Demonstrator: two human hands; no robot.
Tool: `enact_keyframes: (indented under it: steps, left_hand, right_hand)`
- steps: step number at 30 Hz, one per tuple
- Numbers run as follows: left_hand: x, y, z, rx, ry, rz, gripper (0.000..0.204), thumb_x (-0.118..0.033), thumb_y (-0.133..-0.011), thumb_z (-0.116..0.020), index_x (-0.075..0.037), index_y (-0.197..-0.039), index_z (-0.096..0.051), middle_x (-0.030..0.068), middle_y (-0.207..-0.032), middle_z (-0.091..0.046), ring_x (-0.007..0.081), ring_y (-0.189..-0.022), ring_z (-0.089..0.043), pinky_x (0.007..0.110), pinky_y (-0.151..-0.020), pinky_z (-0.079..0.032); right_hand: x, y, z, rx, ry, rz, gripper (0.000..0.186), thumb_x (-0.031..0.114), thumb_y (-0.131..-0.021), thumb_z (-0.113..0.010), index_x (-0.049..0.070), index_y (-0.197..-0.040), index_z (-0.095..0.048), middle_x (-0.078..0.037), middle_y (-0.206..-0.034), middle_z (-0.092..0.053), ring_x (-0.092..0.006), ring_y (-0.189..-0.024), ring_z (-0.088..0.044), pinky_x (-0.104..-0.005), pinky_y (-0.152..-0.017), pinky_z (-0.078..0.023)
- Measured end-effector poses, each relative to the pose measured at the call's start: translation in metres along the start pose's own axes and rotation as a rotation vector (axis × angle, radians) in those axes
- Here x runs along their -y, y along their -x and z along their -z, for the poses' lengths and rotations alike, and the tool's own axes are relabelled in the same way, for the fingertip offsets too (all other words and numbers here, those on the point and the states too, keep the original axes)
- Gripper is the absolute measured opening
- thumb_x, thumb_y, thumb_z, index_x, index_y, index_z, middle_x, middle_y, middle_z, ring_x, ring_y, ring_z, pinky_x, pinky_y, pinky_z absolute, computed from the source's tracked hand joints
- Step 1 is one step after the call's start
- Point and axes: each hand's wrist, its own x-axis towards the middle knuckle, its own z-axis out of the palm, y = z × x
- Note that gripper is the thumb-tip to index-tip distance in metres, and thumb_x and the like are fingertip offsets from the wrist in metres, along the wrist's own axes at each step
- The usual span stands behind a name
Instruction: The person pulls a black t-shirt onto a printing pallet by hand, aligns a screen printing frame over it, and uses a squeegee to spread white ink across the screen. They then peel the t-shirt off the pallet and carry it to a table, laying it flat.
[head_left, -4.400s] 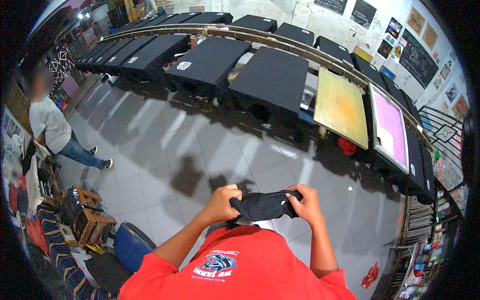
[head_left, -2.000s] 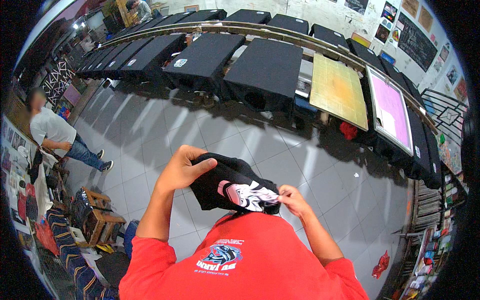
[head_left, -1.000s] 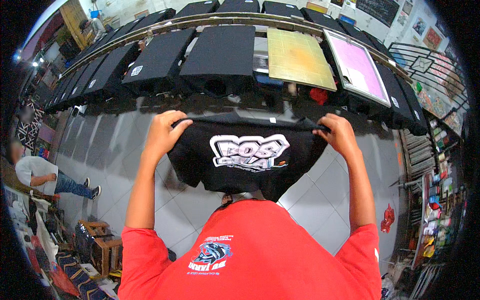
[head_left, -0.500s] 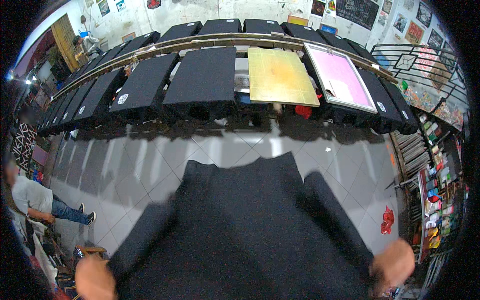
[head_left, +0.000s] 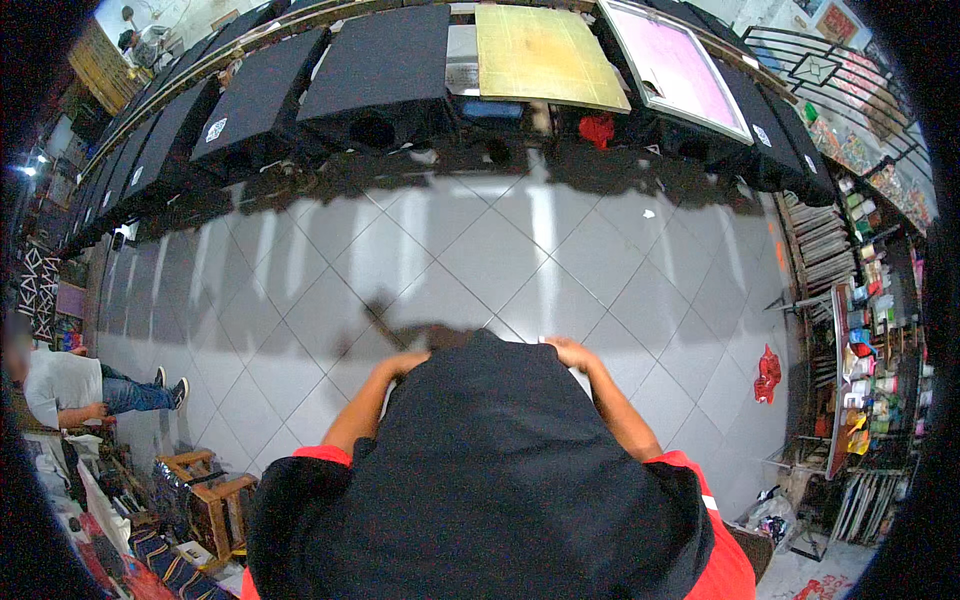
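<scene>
A black, short-sleeved cloth T-shirt (head_left: 490,470) is spread over the front of the person's torso, covering most of a bright red shirt (head_left: 733,545) whose sleeves show past its edges. The bare left hand (head_left: 405,362) grasps one side of its far edge, while the bare right hand (head_left: 568,354) pinches the other side – some fingertips are hidden by the cloth. Both forearms lie along the sides of the black T-shirt, which hangs between them.

Beyond the hands lies a grey tiled floor (head_left: 470,255); past it runs a row of black-covered rectangular stands (head_left: 375,65), with a flat yellowish board (head_left: 545,55) and a pink, pale-framed rectangular panel (head_left: 685,65) near one another. At left, another person in a pale grey T-shirt (head_left: 65,388) stands beyond a brown wooden stool (head_left: 228,505) – at right, a crumpled red plastic piece (head_left: 767,375) lies near a shelf of small coloured containers (head_left: 882,385)
</scene>
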Motion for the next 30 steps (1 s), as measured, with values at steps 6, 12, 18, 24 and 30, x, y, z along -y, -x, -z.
enact_keyframes:
  steps: [6,12,18,24,30]
  left_hand:
    - [0.051,0.033,-0.028,-0.364,0.210,0.111,0.038,-0.039,-0.084,-0.057,-0.005,-0.102,-0.062,0.0142,-0.098,-0.064,0.0252,-0.093,-0.059,0.036,-0.080,-0.045]
    - [0.051,0.038,0.008,-0.478,-0.123,0.126,0.022,-0.023,-0.077,-0.066,-0.003,-0.086,-0.061,0.0140,-0.086,-0.065,0.0276,-0.080,-0.061,0.035,-0.071,-0.047]
    - [0.066,0.060,0.075,-0.634,0.038,0.018,0.022,-0.024,-0.079,-0.064,-0.003,-0.083,-0.060,0.0100,-0.078,-0.064,0.0224,-0.076,-0.060,0.035,-0.069,-0.047]
    - [0.040,0.062,0.224,-0.583,0.813,0.107,0.034,-0.031,-0.086,-0.060,-0.003,-0.106,-0.055,0.0077,-0.099,-0.063,0.0161,-0.089,-0.059,0.031,-0.076,-0.047]
    - [-0.028,0.001,0.335,-0.621,1.157,-0.098,0.053,-0.029,-0.086,-0.061,-0.003,-0.128,-0.041,0.0114,-0.125,-0.050,0.0245,-0.109,-0.054,0.037,-0.089,-0.044]
  right_hand:
    - [-0.094,-0.018,-0.072,-0.247,-0.139,-0.166,0.042,0.040,-0.085,-0.056,0.000,-0.093,-0.065,-0.019,-0.089,-0.065,-0.0276,-0.084,-0.062,-0.0360,-0.076,-0.047]
    - [-0.032,-0.023,-0.059,-0.412,0.054,-0.053,0.034,0.032,-0.083,-0.060,-0.002,-0.084,-0.064,-0.016,-0.072,-0.063,-0.0273,-0.068,-0.061,-0.0378,-0.065,-0.047]
    - [0.037,-0.089,-0.053,-0.361,0.039,0.043,0.032,0.030,-0.082,-0.063,-0.001,-0.089,-0.065,-0.013,-0.079,-0.065,-0.0208,-0.075,-0.061,-0.0340,-0.069,-0.047]
    - [0.198,-0.158,-0.038,-0.121,-0.607,-0.034,0.041,0.036,-0.086,-0.061,0.004,-0.110,-0.056,-0.008,-0.108,-0.060,-0.0190,-0.102,-0.054,-0.0347,-0.088,-0.042]
    - [0.340,-0.249,-0.004,0.075,-1.042,0.141,0.029,0.032,-0.089,-0.058,0.011,-0.108,-0.056,-0.002,-0.109,-0.059,-0.0161,-0.101,-0.055,-0.0320,-0.086,-0.043]
